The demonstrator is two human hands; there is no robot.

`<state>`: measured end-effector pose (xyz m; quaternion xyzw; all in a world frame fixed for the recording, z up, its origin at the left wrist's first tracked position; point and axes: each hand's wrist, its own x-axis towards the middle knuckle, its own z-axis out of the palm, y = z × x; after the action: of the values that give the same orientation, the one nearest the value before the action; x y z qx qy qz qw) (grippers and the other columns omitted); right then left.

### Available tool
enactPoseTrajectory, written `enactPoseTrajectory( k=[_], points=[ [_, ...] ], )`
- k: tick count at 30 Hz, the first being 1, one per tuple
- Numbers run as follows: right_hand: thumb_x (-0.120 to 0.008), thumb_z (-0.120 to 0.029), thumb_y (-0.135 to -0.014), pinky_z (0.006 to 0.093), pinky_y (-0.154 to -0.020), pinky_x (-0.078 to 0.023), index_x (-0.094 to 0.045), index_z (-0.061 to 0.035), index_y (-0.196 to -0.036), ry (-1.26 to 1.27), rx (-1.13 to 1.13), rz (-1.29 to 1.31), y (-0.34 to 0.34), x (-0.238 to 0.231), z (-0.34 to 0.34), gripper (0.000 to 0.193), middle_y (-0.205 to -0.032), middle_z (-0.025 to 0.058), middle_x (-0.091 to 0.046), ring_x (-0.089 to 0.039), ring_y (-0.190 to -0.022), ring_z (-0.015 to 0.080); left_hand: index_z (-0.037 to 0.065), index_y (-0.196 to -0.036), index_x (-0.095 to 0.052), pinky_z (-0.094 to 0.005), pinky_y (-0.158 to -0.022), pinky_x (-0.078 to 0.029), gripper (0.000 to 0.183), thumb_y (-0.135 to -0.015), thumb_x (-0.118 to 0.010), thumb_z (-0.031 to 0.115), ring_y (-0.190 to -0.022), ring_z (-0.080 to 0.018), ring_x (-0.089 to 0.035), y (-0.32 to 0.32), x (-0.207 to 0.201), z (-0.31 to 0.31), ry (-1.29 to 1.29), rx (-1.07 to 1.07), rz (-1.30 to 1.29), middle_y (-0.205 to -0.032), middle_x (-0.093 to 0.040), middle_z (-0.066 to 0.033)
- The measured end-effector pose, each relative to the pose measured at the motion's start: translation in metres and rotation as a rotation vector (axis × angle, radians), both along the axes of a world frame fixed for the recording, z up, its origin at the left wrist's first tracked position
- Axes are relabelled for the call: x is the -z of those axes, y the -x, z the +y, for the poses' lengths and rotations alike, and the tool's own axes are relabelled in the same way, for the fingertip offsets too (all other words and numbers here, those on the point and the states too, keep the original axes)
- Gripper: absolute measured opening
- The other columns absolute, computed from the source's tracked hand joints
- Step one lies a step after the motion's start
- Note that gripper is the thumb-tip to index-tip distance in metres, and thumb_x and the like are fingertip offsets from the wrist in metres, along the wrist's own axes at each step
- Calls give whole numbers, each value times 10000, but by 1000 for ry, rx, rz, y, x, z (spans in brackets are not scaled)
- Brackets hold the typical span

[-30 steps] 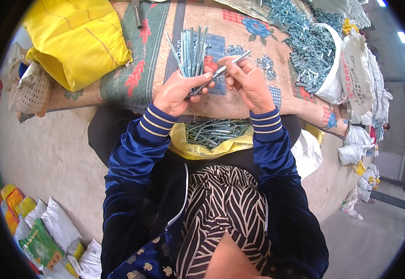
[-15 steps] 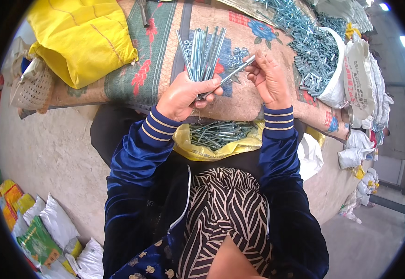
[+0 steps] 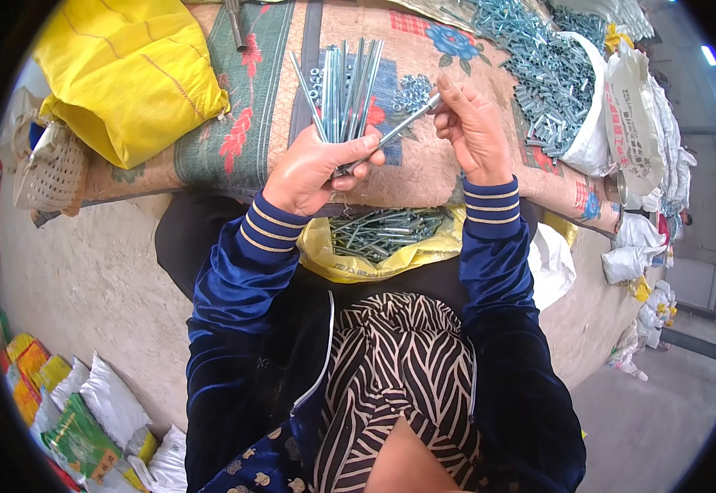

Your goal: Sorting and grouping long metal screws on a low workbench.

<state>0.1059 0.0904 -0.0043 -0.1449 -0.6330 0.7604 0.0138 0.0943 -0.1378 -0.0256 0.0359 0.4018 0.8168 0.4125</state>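
Note:
My left hand (image 3: 313,168) grips a fanned bundle of long silvery bolts (image 3: 343,86), their tips pointing away from me. One more long bolt (image 3: 395,134) slants from that hand up to my right hand (image 3: 471,123), whose fingers pinch its far end. Both hands hover over a patterned cloth-covered table (image 3: 251,123). Just below the hands, a yellow plastic bag (image 3: 391,246) on my lap lies open, with several more long bolts in it.
A large yellow sack (image 3: 128,74) lies at the table's left. A pile of small metal nuts (image 3: 411,90) sits behind the bundle. White sacks of metal parts (image 3: 555,82) stand at the right. Coloured packets (image 3: 70,411) lie on the floor, lower left.
Both hands have kept their hold on the bolts and stayed close together. The slanted bolt remains between them; the view has shifted slightly.

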Motion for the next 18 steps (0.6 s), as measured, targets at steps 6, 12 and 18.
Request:
enactPoseTrajectory(
  k=[6,12,18],
  points=[
    [-775,-382,-756,156,-469,-397,-599,-66,-718,-171,100,11,-3,-3,-6,364,-646,24,-616,-519,-502,42,24,-967,-581,-150,-415,-322,161,-857,-658,112,-585,-48,-507,-1,-3,-1,3,-2,2,-794,-624,-58],
    [-775,-382,-755,157,-468,-397,-605,-69,-748,-274,118,40,-4,-10,-12,356,-665,20,-613,-524,-510,44,26,-967,-581,-148,-412,-324,159,-859,-655,115,-583,-49,-513,-2,-2,-3,27,-9,11,-798,-629,-60],
    [-660,-251,-876,212,-571,-540,-581,-13,-949,193,-82,48,-3,-7,-1,261,-833,87,-652,-649,-653,126,17,-969,-566,-150,-411,-322,155,-864,-641,102,-586,-55,-509,-1,-2,-3,14,5,-9,-808,-625,-73]
  ],
)
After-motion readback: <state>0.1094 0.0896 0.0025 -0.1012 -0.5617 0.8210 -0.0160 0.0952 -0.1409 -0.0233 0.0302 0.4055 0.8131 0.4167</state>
